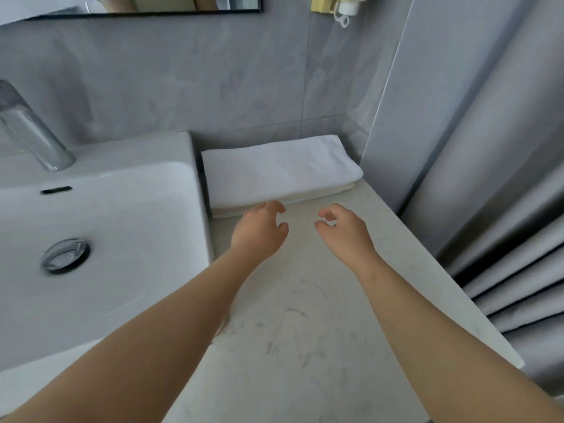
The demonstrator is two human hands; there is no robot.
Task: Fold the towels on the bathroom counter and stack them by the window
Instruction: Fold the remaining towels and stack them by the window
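Chrome tap (33, 132), far left: upper part cut off by the frame. White ceramic basin (122, 209) next to it.

Left hand (259, 230): fingers loosely curled, holding nothing, tips at the front edge of the stack of folded white towels (280, 169); contact cannot be told. The stack lies in the back corner of the pale marbled desk (305, 331); layer count unclear.

Right hand (345, 230): loosely curled, empty, near the stack.

Grey pleated curtain (488, 178), far right: cut off.

The chrome tap (30, 132) ran off the left edge; the black-framed mirror (137, 4) and yellow wall-mounted holder (322, 3) were cropped at the top; the top white folded towel (274, 169) hid all but the edges of whatever lay beneath.
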